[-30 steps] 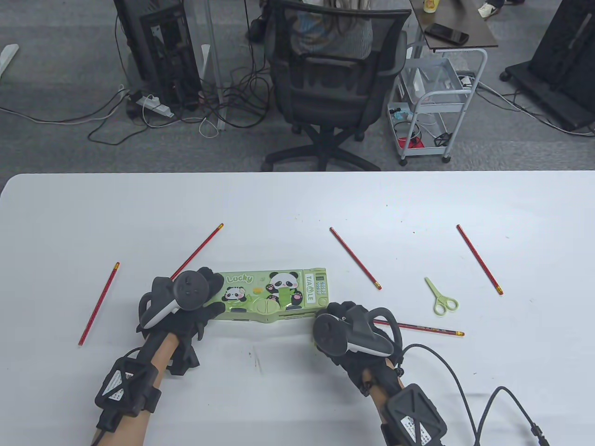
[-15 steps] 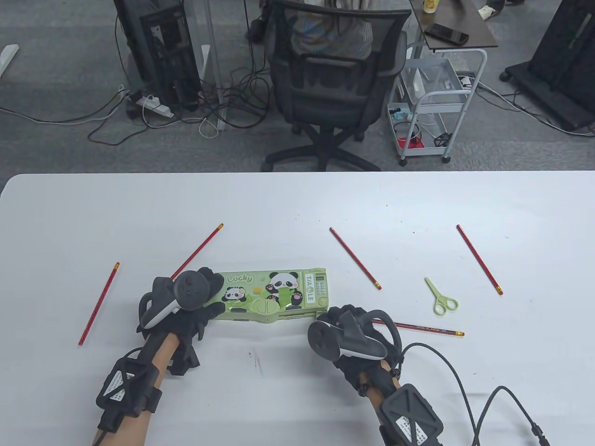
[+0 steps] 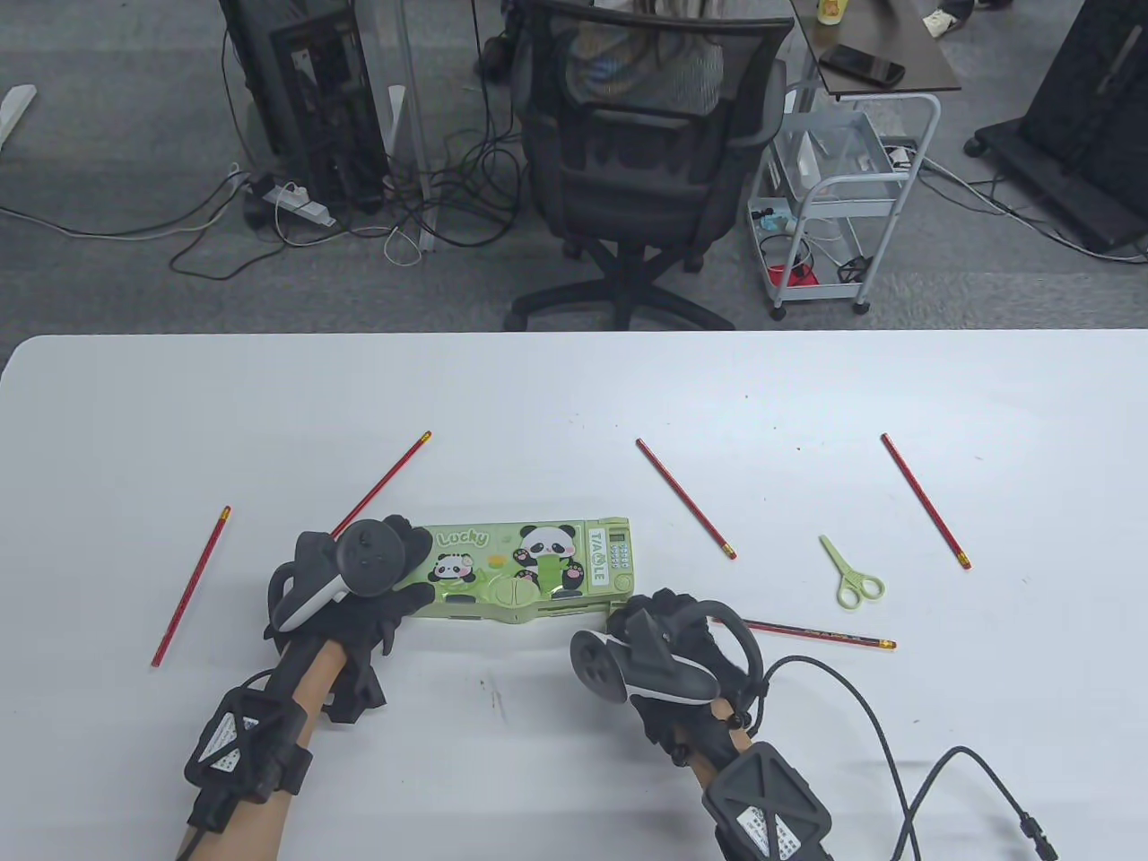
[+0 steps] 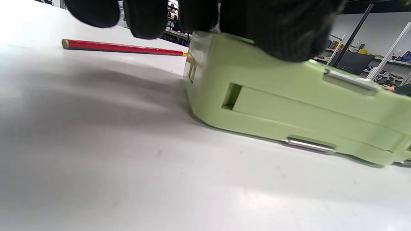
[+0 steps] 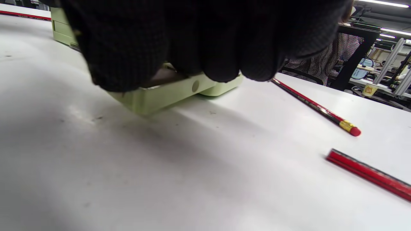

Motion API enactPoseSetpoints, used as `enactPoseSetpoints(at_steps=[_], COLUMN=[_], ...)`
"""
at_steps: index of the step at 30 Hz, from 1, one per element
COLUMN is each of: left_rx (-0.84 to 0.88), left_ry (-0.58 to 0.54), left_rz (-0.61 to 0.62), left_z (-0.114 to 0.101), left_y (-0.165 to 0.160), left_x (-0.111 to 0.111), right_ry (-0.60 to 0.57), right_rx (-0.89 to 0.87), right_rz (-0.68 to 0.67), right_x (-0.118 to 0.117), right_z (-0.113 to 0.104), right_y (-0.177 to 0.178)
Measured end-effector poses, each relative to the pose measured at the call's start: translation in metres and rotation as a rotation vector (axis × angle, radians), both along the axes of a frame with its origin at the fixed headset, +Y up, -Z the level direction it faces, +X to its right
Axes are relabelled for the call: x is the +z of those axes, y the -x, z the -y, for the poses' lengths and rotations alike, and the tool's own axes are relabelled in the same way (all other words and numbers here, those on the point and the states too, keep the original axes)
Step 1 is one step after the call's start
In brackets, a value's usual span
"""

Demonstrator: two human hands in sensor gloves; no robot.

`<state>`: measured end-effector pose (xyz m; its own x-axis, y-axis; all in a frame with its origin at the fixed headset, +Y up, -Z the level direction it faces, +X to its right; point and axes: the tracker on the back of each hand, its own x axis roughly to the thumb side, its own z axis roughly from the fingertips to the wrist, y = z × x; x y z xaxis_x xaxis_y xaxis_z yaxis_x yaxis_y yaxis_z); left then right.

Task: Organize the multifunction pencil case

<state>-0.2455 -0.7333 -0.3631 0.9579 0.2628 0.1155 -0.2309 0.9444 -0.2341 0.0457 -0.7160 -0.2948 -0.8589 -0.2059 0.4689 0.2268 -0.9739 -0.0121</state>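
The green panda pencil case (image 3: 529, 569) lies flat near the table's front, lid closed. My left hand (image 3: 404, 574) grips its left end; in the left wrist view my fingers (image 4: 144, 19) rest over the case's top edge (image 4: 289, 106). My right hand (image 3: 650, 623) is at the case's right front corner. In the right wrist view its fingers (image 5: 192, 48) curl over a pale green part (image 5: 151, 98) that sticks out of the case. Red pencils lie loose at the left (image 3: 191, 586), behind my left hand (image 3: 381, 484), in the middle (image 3: 686, 499), at the right (image 3: 926, 500) and beside my right hand (image 3: 816, 633).
Small green scissors (image 3: 850, 574) lie right of the case. The white table (image 3: 574, 395) ends at a far edge with an office chair (image 3: 637, 152) and a cart (image 3: 843, 206) beyond. A cable (image 3: 861, 708) trails from my right wrist.
My right hand has turned and shifted a little left and toward the front edge, staying at the case's right front corner. The left hand and the case have not moved.
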Motion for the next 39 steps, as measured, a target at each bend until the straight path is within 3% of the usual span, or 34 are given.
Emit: enactPoseSetpoints(at_steps=[7,14,20,39], left_rx=[0.003,0.007,0.008,0.018], left_ry=[0.001,-0.001,0.001,0.0], left_rz=[0.001,0.001,0.001,0.003], left_z=[0.0,0.0,0.0,0.0], left_y=[0.0,0.0,0.0,0.002], left_x=[0.0,0.0,0.0,-0.001], right_ry=[0.03,0.003,0.102,0.135], right_rx=[-0.045,-0.152,-0.072,0.033], right_rz=[0.015,0.045,0.074,0.037], right_x=[-0.002,-0.007,-0.021,-0.046], right_z=[-0.003,-0.019,0.0,0.015], right_y=[-0.008,-0.039,-0.06,0.008])
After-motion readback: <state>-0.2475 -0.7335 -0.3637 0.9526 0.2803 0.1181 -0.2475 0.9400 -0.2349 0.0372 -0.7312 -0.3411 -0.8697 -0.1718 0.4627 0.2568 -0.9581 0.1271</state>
